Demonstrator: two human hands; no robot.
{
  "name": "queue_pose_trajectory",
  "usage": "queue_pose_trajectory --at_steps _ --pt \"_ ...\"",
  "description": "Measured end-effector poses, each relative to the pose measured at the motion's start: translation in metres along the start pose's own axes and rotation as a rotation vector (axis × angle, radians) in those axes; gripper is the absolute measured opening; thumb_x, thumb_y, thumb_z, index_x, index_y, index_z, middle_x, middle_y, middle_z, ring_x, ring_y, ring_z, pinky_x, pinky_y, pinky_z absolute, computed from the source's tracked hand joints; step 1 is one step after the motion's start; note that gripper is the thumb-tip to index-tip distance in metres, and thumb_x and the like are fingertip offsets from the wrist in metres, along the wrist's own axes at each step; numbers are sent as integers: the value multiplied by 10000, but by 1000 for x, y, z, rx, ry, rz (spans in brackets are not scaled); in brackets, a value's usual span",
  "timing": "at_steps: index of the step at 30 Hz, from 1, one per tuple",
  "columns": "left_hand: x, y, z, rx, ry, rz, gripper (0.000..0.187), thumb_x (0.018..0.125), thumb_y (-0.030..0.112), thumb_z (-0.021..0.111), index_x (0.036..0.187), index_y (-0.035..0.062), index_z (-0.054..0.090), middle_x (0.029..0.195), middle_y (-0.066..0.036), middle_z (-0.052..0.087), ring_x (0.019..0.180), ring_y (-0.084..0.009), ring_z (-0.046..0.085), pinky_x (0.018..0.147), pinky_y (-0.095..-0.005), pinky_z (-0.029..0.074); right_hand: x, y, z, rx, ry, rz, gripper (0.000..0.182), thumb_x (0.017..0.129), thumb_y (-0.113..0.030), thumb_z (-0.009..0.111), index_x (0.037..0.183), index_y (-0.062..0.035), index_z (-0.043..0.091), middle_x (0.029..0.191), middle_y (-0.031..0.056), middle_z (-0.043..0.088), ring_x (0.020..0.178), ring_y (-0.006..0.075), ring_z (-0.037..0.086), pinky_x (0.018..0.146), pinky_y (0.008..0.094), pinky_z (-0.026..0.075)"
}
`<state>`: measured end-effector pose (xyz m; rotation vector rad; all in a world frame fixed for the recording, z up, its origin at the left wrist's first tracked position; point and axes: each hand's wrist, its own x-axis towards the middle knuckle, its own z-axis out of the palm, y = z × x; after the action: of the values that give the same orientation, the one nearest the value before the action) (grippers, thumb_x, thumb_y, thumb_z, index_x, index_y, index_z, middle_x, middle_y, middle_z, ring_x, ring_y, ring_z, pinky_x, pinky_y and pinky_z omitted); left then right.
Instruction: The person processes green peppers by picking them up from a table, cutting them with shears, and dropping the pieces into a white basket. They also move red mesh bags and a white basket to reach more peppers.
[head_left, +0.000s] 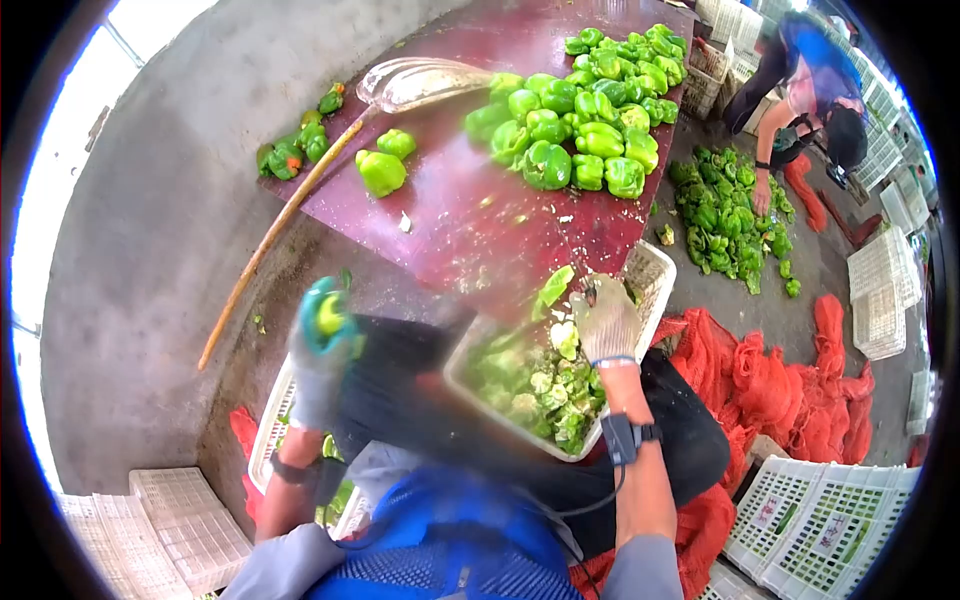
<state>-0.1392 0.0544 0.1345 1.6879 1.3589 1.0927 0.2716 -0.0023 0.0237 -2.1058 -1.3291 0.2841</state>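
My left hand (326, 335), in a grey and green glove, is wrapped round a green pepper (330, 314) above the left crate (268, 440); motion blurs it. My right hand (606, 325), in a pale glove, is closed over the edge of a white crate (655, 285) between my legs. What it grips is too small to make out. Green pepper scraps (560, 395) with pale cores lie in that crate. Whole green peppers (600, 140) are piled on the dark red board (430, 225) in front of me, with two loose ones (381, 172) at its left.
A shovel (290, 215) lies across the board's left side. Discoloured peppers (285, 158) sit beyond it. At the right are a floor pile of peppers (725, 215), a bending co-worker (810, 90), red net bags (770, 385) and white crates (820, 525). More crates (190, 520) stand lower left.
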Motion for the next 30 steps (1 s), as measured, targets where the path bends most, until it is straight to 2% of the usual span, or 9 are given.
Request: queue_pose_trajectory --at_steps 2,5,6,11,15,18,23,26,30 --pt "5 -30 -43 244 175 95 633 1008 -9 716 1626 2 584 1472 -121 719 1246 -195 712 1061 -369 588 31 2 10 4 -18 -37 302 1026 -286 733 1255 -94 774 1236 221 762 1126 446 768 996 542 614" --pt "-1 -79 -106 816 214 133 687 944 60 753 1612 46 590 1433 -226 711 1307 -396 710 1119 -469 568 51 13 41 17 -88 -121 349 947 -273 843 1257 -121 788 1134 189 750 1018 403 764 915 515 624" --pt "-6 -103 -124 814 215 139 687 944 60 753 1612 46 590 1433 -226 711 1307 -396 710 1119 -469 568 54 -1 32 -60 -291 -151 329 945 -279 842 1236 -139 782 1117 193 743 1024 401 764 921 519 630" --pt "-59 -222 -186 1071 92 -309 715 957 250 772 1612 46 572 1426 -264 693 1338 -452 676 1130 -529 552 1 21 68 -144 -276 -149 343 975 -387 812 1187 -125 749 1074 196 725 1037 422 758 919 543 623" --pt "-79 -244 -192 1130 -125 -490 881 977 378 787 1699 4 447 1599 -292 603 1514 -504 542 1289 -551 428 -50 10 35 -55 -402 -176 391 973 -434 804 1087 -62 764 975 218 727 976 453 741 878 547 603" --pt "-46 -252 -190 1050 23 -281 788 1029 368 757 1692 30 497 1720 -289 525 1627 -459 450 1338 -540 373 -61 0 -3 233 -424 -144 396 953 -379 834 1111 -21 769 911 204 715 898 433 726 830 520 566" --pt "77 -94 -66 882 90 272 491 1045 135 717 1526 44 677 1457 -235 721 1330 -448 694 1127 -536 567 -64 1 -35 263 -255 3 344 924 -270 874 1134 -16 779 837 182 707 814 349 746 773 465 582" --pt "152 -54 25 817 -19 675 527 960 77 742 1485 61 702 1362 -216 749 1204 -431 739 1048 -524 609 -65 18 -34 287 -97 71 352 925 -253 874 1118 23 774 875 192 756 777 324 754 761 448 597" --pt "227 -10 172 978 -251 1031 645 947 75 725 1580 156 634 1563 -136 638 1363 -373 647 1160 -510 544 -72 49 -14 238 0 112 278 923 -164 875 1115 13 779 828 160 731 730 291 732 732 425 594"
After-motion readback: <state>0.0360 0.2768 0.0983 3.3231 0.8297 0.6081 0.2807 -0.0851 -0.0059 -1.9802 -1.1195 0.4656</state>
